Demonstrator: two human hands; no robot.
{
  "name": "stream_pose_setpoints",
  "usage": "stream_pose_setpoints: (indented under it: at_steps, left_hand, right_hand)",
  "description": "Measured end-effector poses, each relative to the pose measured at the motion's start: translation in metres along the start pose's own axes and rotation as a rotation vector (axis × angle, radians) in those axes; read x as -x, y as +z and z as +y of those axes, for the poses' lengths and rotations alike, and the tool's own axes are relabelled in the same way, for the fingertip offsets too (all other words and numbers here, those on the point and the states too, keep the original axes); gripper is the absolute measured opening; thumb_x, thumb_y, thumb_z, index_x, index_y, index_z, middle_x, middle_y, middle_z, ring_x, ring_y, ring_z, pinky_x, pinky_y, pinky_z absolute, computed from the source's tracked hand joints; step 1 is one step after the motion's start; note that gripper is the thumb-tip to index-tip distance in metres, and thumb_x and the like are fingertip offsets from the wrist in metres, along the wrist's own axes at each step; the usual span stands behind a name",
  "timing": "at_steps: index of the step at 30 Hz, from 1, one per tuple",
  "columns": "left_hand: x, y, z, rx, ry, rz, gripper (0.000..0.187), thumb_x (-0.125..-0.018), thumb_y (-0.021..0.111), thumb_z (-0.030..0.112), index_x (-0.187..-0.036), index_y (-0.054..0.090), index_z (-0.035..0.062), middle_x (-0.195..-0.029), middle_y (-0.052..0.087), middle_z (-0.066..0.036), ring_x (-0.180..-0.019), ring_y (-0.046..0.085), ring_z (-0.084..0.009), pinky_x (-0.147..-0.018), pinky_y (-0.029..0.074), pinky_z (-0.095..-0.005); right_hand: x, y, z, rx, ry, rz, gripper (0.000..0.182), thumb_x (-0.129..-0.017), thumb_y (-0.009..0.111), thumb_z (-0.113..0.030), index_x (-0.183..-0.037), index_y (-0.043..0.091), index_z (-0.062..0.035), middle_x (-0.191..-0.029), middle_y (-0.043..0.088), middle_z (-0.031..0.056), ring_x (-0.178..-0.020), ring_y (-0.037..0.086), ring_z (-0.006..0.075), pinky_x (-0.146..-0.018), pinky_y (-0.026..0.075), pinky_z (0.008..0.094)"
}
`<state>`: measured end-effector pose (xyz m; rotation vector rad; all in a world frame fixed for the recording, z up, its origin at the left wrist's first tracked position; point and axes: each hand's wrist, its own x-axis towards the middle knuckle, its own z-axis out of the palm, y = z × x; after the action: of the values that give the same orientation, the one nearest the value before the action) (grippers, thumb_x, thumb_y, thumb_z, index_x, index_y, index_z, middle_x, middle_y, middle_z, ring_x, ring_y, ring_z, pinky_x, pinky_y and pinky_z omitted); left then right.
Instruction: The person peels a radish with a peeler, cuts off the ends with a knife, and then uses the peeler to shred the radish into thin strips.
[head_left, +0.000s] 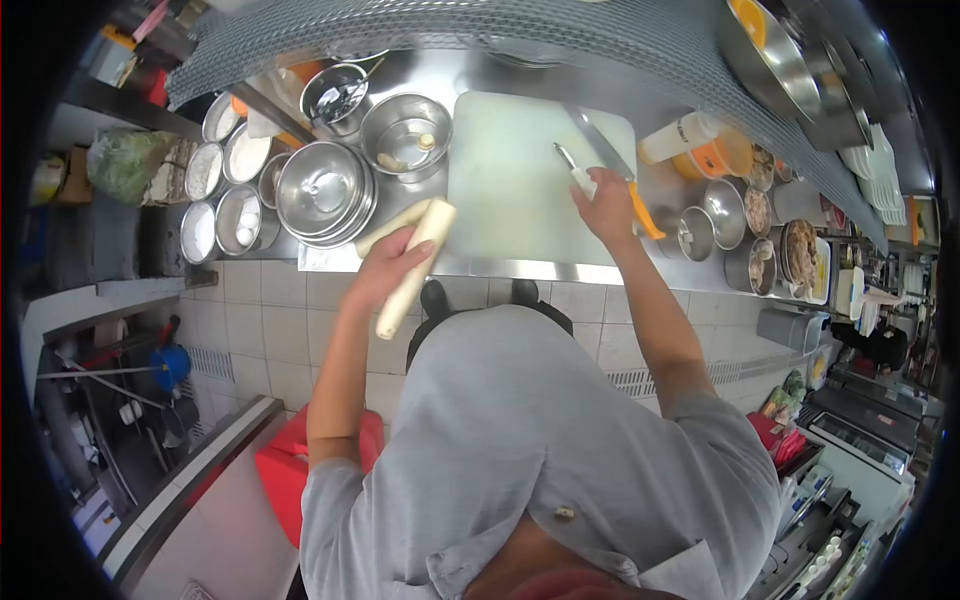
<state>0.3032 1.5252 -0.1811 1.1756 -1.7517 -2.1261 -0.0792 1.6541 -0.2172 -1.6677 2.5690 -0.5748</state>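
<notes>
Left hand [392, 268] clasping root [418, 275], right hand [608, 208] gripping peeler [567, 156].
I'm wanting firm holds, fingers clear of the knife [597, 138].

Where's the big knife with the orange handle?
In the head view, the knife lies at the right side of the cutting board, its orange handle just beside the right hand.

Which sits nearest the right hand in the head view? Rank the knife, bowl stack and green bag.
1. Knife, on the cutting board beside the right hand.
2. Bowl stack, left of the board.
3. Green bag, far left.
</notes>
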Motion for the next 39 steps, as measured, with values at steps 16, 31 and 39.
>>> stream_pose_setpoints:
  at_steps: [16,31,39]
  left_hand:
    - [-0.121,0.105,0.044,0.855,-0.09,-0.206,0.053,-0.111,0.045,0.045,-0.143,0.05,0.0022,-0.105,0.066,-0.009,-0.082,0.065,-0.0168,-0.065,0.059,-0.0289]
    - [-0.145,0.137,0.056,0.86,-0.063,-0.115,0.051,-0.109,0.046,0.053,-0.121,0.056,0.0046,-0.096,0.064,-0.01,-0.081,0.062,-0.0215,-0.065,0.056,-0.0349]
    - [-0.145,0.135,0.046,0.897,-0.065,-0.123,0.049,-0.11,0.046,0.051,-0.121,0.056,0.0046,-0.095,0.063,-0.01,-0.078,0.062,-0.0219,-0.064,0.056,-0.0357]
  right_hand:
    - [0.027,-0.008,0.05,-0.573,0.125,-0.148,0.031,-0.097,0.062,-0.015,-0.123,0.054,-0.0003,-0.104,0.069,0.0207,-0.096,0.068,0.0377,-0.088,0.053,0.0453]
    - [0.086,-0.104,-0.04,-0.506,-0.38,-0.11,0.023,-0.095,0.073,-0.02,-0.114,0.069,-0.0082,-0.088,0.063,0.0083,-0.076,0.067,0.0279,-0.064,0.055,0.0409]
    - [0.082,-0.107,-0.055,-0.409,-0.475,-0.048,0.025,-0.092,0.075,-0.019,-0.113,0.072,-0.0064,-0.085,0.059,0.0064,-0.074,0.065,0.0254,-0.061,0.055,0.0383]
